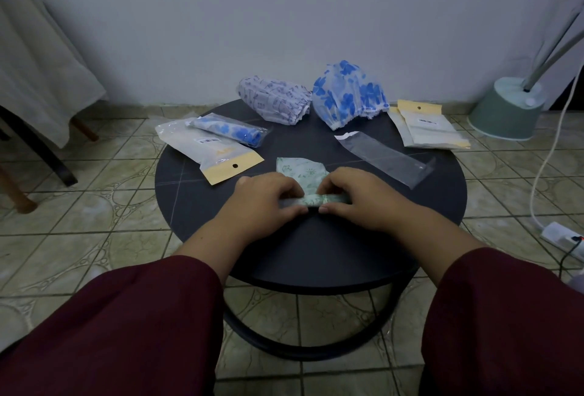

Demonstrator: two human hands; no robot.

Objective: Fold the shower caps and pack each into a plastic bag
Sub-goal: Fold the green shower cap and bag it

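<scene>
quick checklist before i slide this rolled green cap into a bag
1. Roll held at both ends: ok. The left hand and right hand both pinch the green cap.
2. Cap fully rolled: not ok. A flat part still lies on the table beyond the fingers.
3. Empty bag ready: ok. A clear sleeve bag lies just right of the hands.
4. Sleeve mouth open: cannot tell.
5. A hand free to take the sleeve: not ok, both grip the cap.
6. Path to the sleeve: ok, nothing lies between it and the hands.
</scene>
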